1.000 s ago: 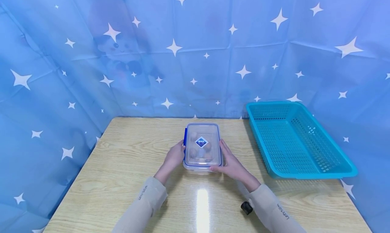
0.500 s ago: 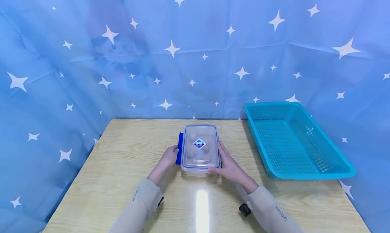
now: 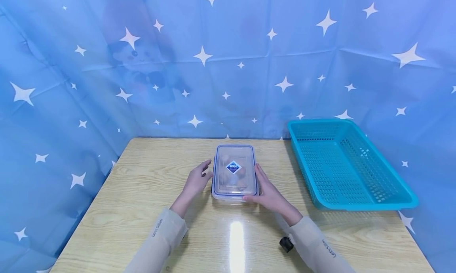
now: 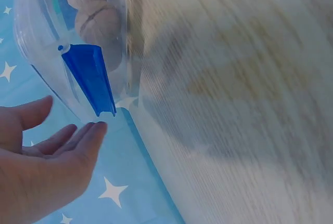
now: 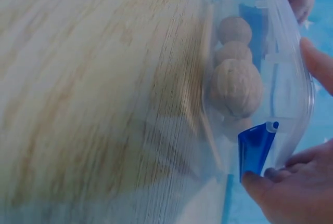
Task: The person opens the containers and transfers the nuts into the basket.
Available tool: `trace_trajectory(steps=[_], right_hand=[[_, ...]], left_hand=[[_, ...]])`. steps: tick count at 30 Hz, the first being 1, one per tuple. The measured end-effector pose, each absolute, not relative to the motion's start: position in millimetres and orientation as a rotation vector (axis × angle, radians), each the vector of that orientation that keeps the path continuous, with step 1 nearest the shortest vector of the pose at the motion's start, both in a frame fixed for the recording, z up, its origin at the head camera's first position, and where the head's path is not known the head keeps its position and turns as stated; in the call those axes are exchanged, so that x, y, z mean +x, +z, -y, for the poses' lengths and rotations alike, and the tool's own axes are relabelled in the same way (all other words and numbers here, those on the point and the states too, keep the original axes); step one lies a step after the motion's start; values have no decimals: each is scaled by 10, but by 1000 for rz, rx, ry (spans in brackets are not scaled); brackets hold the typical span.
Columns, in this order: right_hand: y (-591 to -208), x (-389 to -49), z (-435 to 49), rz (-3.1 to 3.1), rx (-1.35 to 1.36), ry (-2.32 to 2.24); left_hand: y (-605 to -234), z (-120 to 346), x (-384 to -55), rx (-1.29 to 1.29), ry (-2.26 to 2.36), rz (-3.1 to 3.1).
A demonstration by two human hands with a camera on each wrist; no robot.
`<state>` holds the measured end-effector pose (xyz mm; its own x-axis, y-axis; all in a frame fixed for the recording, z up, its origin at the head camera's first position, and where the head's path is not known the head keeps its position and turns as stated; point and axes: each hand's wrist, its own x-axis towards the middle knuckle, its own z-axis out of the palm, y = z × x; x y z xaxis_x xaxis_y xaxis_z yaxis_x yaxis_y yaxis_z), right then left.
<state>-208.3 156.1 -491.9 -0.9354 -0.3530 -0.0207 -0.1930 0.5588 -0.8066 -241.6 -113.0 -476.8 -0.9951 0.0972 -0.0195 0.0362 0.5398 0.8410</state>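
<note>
Left hand (image 3: 195, 182): fingers apart, loosely bent, holding nothing. Clear lidded container (image 3: 224, 184) just beside their tips, on table (image 3: 124, 209). Right hand (image 3: 270, 193): fingers and thumb grip container's near right corner; teal basket (image 3: 367, 206) beyond, to their right.

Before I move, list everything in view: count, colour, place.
table: one, pale wood, across the foreground
container: one, transparent with blue trim, mid-table
round things: several, brown, inside the container
flaps: at least two, blue, on the container
label: one, blue-and-white, atop the container
basket: one, teal, table's right side
backdrop: one, blue, white-starred, behind
dark object: one, black, lower right of centre
left hand: one, bare, beside the container
right hand: one, bare, gripping the container's corner
sleeves: two, pale, on the arms
</note>
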Motion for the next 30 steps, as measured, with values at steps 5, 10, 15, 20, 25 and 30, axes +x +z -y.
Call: trace_trajectory(steps=[5, 10, 15, 20, 25, 30], right_hand=[[-4923, -2081, -1559, -2614, -463, -1314], [-4916, -2074, -1554, -2603, -453, -1327], [-4906, -2071, -1557, -2610, -466, -1336], [-4909, -2080, -1559, -2618, -464, -1348], [-4913, -2079, -1564, -2628, -458, -1339], [-4910, -2080, -1563, -2635, -459, -1323]], left_hand=[[-4764, 1123, -2381, 180, 1556, -2647], [-4774, 1116, -2342, 214, 1597, -2602], [-4800, 1110, -2322, 227, 1632, -2579], [-4818, 1102, -2319, 233, 1670, -2562], [-4835, 1090, -2312, 248, 1676, -2556], [-4834, 1082, -2301, 243, 1681, -2557]])
